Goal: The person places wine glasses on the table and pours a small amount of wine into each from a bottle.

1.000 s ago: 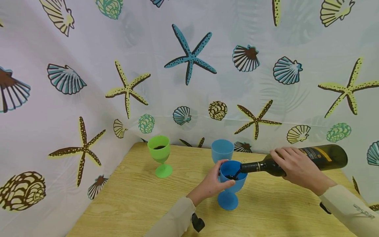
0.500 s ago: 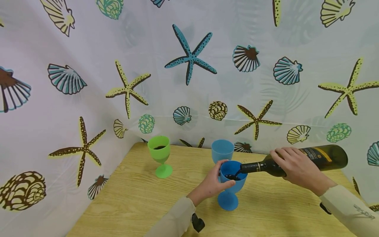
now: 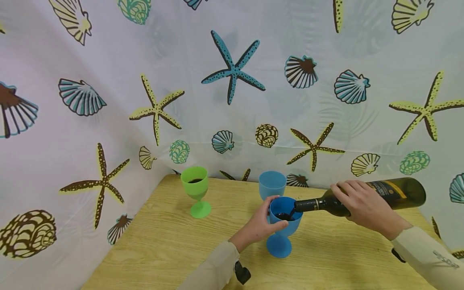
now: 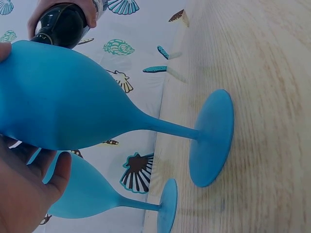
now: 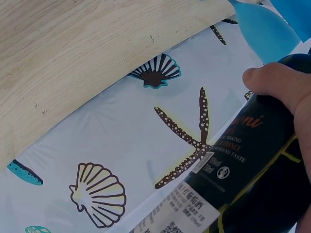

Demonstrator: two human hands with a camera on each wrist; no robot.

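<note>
My left hand (image 3: 258, 226) grips the bowl of a blue goblet (image 3: 292, 228), thumb on the near side and fingers behind. The goblet's foot is on the wooden table in the left wrist view, its stem slightly tilted there. Dark liquid runs in a thin stream from a wine bottle (image 3: 404, 193) into the bowl, where a dark pool shows. My right hand (image 3: 366, 209) holds that bottle nearly level around its shoulder, the mouth at the goblet's right rim. In the right wrist view, the thumb lies across the dark bottle (image 5: 243, 160) above its printed label.
Behind the gripped goblet stands a lighter blue goblet (image 3: 272, 186), partly hidden; its inside bottom cannot be seen. A green goblet (image 3: 195, 188) with dark liquid stands at the back left of the wooden table (image 3: 152, 245). A shell-and-starfish patterned curtain (image 3: 253, 108) hangs behind.
Liquid keeps flowing from the bottle, and the dark pool in the blue goblet looks slightly larger than a second ago. Both hands, the bottle and the goblets stay in place.
</note>
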